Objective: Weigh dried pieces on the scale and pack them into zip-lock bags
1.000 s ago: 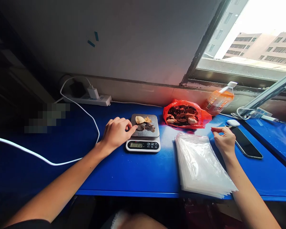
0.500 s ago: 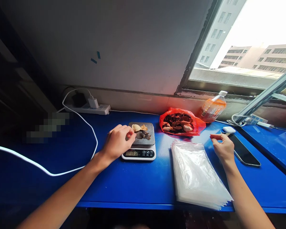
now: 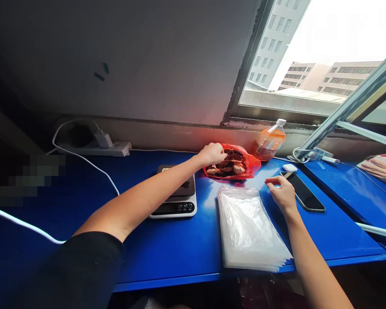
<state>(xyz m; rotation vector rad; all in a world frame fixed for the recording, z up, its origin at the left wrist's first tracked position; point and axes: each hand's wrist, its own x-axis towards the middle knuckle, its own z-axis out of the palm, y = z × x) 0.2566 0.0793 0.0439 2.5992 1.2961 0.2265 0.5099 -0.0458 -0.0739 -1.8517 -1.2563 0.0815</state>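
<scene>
My left hand (image 3: 212,154) reaches over the scale to the red plastic bag (image 3: 254,165), its fingers curled at the bag's left side. The fingertips are among dried brown pieces (image 3: 233,163) in the bag, so what they grip is hidden. My forearm covers part of the kitchen scale (image 3: 193,210), which has a metal plate and a dark display; a few dried pieces on the plate show partly. My right hand (image 3: 281,192) hovers beside a stack of clear zip bags (image 3: 251,231), thumb and fingertips pinched together with nothing visible in them.
A phone (image 3: 305,193) and a white earbud case (image 3: 290,168) lie right of my right hand. An orange drink bottle (image 3: 270,139) stands behind the red bag. A white power strip (image 3: 116,149) and cable are at left. Another person's hand (image 3: 381,168) is at far right.
My left hand has moved right from the pieces on the scale to the red bag. The right hand keeps its pinch beside the clear bags. The view has shifted right, bringing another person's hand in.
</scene>
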